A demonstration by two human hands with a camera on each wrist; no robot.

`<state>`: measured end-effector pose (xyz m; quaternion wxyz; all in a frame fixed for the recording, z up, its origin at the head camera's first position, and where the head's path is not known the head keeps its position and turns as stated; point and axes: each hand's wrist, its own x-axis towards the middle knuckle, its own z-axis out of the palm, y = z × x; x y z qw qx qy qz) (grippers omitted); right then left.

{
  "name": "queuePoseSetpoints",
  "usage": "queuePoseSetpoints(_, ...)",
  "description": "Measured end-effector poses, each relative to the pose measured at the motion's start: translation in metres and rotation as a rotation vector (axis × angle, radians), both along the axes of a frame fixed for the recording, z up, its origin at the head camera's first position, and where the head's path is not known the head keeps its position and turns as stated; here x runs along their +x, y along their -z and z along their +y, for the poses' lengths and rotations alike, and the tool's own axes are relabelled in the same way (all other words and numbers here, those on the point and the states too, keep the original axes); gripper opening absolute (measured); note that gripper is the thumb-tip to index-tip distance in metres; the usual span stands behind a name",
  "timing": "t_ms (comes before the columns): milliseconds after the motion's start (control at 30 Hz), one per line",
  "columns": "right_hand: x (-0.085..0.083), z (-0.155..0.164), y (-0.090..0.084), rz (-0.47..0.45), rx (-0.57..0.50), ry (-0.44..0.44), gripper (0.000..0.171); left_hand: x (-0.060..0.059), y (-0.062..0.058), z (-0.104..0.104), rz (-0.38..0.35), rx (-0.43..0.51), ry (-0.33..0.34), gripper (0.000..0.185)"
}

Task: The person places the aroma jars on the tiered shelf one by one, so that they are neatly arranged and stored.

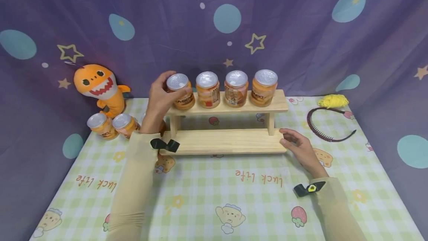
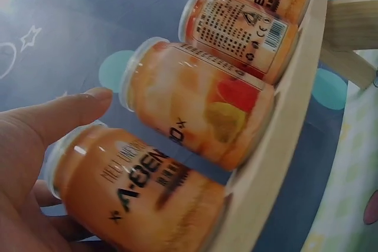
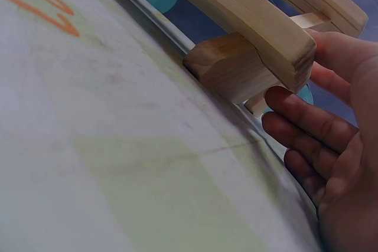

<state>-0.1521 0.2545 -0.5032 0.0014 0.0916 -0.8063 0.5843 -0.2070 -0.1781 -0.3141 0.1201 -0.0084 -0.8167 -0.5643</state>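
My left hand (image 1: 160, 94) grips the leftmost orange jar (image 2: 142, 187) on the upper board of a two-tier wooden stand (image 1: 220, 140). The thumb lies across its front near the silver lid, and the other fingers go behind it. Three similar jars stand in a row to its right: one with a fruit picture (image 1: 208, 90), one with printed text (image 1: 236, 89) and an end jar (image 1: 264, 88). At the lower board's right end rests my right hand (image 1: 299, 150), its loosely bent fingers (image 3: 313, 122) right at the wooden corner.
Orange jars (image 1: 101, 125) stand on the checked tablecloth (image 1: 200, 192) at left, one mostly hidden by my left wrist. Behind them sits an orange shark plush (image 1: 100, 84). A dark toothed headband (image 1: 317, 131) and a yellow yarn bundle (image 1: 333, 101) lie at right. A purple curtain (image 1: 167, 29) hangs behind.
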Motion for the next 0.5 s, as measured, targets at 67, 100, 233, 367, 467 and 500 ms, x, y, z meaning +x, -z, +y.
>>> queuePoseSetpoints(67, 0.000, 0.000, 0.000, -0.003, -0.002, -0.001, 0.042, 0.003, -0.004, -0.003, 0.013, -0.016, 0.006, 0.067)
queuePoseSetpoints(100, 0.000, 0.000, 0.000, -0.004, -0.001, -0.001, 0.042, 0.005, -0.007, -0.004, 0.025, -0.020, 0.003, 0.067)
queuePoseSetpoints(233, 0.000, -0.001, 0.000, -0.007, 0.014, 0.002, 0.043, 0.015, -0.017, -0.013, 0.075, -0.028, -0.028, 0.065)
queuePoseSetpoints(367, 0.000, 0.000, 0.000, -0.004, 0.015, 0.004, 0.043, 0.028, -0.024, -0.026, 0.101, -0.045, -0.084, 0.063)
queuePoseSetpoints(467, 0.001, 0.000, 0.000, 0.000, 0.005, 0.001, 0.042, 0.038, -0.025, -0.037, 0.108, -0.038, -0.136, 0.063)
queuePoseSetpoints(500, 0.001, 0.000, 0.000, 0.000, 0.001, -0.001, 0.042, 0.041, -0.025, -0.041, 0.115, -0.026, -0.151, 0.062)
